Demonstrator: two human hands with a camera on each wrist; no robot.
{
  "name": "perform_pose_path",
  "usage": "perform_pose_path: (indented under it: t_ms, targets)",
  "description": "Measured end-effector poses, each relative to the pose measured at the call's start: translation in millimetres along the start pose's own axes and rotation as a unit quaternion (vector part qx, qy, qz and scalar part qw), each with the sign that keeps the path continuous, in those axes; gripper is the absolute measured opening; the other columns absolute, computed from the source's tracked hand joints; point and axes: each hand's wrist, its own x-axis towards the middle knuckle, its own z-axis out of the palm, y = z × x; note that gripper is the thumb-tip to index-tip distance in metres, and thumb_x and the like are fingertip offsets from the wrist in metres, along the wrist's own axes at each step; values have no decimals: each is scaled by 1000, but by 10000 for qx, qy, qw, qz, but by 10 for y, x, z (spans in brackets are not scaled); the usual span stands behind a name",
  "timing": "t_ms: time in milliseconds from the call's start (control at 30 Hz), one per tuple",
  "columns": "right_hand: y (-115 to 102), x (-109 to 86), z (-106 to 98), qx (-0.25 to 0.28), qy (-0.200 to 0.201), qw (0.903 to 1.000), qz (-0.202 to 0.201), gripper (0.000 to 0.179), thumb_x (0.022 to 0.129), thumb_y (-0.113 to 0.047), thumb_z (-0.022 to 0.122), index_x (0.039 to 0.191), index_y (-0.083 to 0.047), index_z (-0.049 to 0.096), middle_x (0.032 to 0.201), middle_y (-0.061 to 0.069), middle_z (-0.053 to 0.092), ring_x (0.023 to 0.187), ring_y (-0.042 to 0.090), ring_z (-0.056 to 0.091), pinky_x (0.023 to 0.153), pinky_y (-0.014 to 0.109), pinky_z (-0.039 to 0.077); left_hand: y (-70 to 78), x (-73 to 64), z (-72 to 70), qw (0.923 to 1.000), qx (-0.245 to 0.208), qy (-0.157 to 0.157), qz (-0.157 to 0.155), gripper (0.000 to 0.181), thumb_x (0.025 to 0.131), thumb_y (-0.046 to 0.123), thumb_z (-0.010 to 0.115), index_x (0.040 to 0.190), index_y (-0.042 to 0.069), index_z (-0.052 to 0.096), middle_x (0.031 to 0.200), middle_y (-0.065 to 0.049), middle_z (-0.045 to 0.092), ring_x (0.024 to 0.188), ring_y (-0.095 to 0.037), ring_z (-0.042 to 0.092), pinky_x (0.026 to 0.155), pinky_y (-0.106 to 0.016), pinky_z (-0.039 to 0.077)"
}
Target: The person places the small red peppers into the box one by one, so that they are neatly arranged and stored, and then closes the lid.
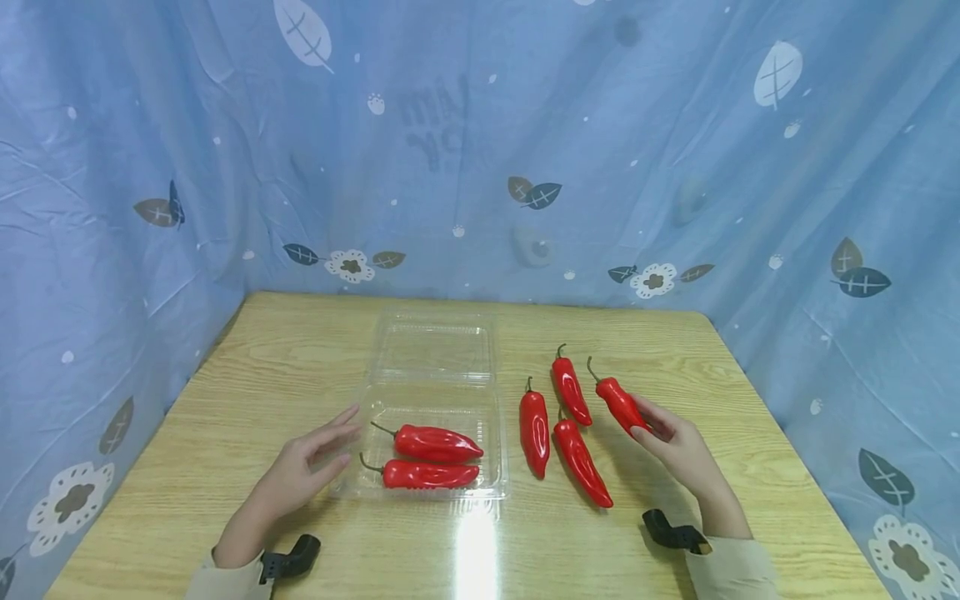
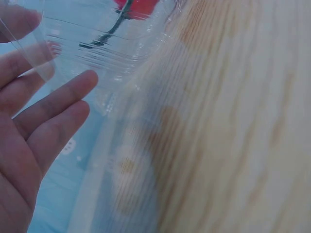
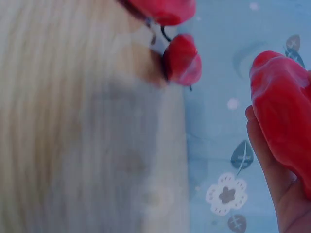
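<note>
My right hand point(image 1: 682, 450) pinches a red chili pepper point(image 1: 619, 403) by its lower end, the stem pointing up and left. In the right wrist view this pepper point(image 3: 282, 107) fills the right side, with fingers around it. My left hand point(image 1: 300, 471) is at the left side of a clear plastic clamshell box point(image 1: 495, 417), its fingers extended and holding nothing. In the left wrist view, the fingers point(image 2: 58, 104) are beside the box's clear wall point(image 2: 97, 53). Two peppers, an upper one point(image 1: 438, 443) and a lower one point(image 1: 431, 475), lie side by side in the box.
Right of the box, three more peppers lie on the wooden table point(image 1: 300, 358): one at left point(image 1: 534, 433), one at the back point(image 1: 571, 390) and one in front point(image 1: 582, 462). The box's lid point(image 1: 435, 350) lies folded back. A blue patterned curtain point(image 1: 465, 167) surrounds the table.
</note>
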Motion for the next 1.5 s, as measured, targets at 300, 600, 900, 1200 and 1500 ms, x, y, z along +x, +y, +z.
perform_pose_path:
  t_ms: [300, 600, 900, 1200, 1500]
  targets:
    - [-226, 223, 169, 426, -329, 9979, -361, 50, 92, -11, 62, 137, 2, 46, 129, 28, 55, 102, -5, 57, 80, 14, 54, 8, 2, -4, 9999, -71, 35, 63, 37, 88, -2, 63, 124, -4, 57, 144, -24, 42, 124, -2, 47, 98, -10, 42]
    - [-486, 482, 434, 741, -1010, 9913, -405, 50, 91, -13, 63, 139, -6, 47, 128, 22, 57, 96, 15, 63, 70, 27, 58, -1, -2, 2, 10000, -45, 28, -12, 38, 87, -2, 63, 125, -2, 58, 145, -22, 41, 123, 0, 47, 97, -11, 43]
    - [-704, 647, 656, 772, -1365, 9866, -454, 53, 90, -15, 65, 139, -8, 47, 129, 17, 57, 110, 31, 59, 84, 28, 56, -26, 4, 6, 9999, -100, 8, 16, 38, 87, -2, 63, 124, -3, 57, 146, -22, 40, 124, -2, 47, 98, -9, 42]
    - [-915, 729, 794, 769, -1645, 9814, -623, 53, 90, -13, 64, 139, -6, 47, 130, 16, 58, 113, 30, 58, 88, 27, 54, -19, -5, 4, 9998, -160, -31, -75, 38, 88, -2, 62, 126, -3, 57, 147, -21, 39, 125, 0, 45, 98, -8, 41]
    - [-1024, 796, 920, 952, -1902, 9747, -690, 54, 89, -17, 65, 139, -8, 48, 130, 12, 59, 114, 27, 57, 87, 27, 55, -15, -8, 9, 9999, -152, -13, -21, 38, 87, -4, 62, 125, -4, 57, 146, -23, 39, 125, 0, 45, 98, -9, 42]
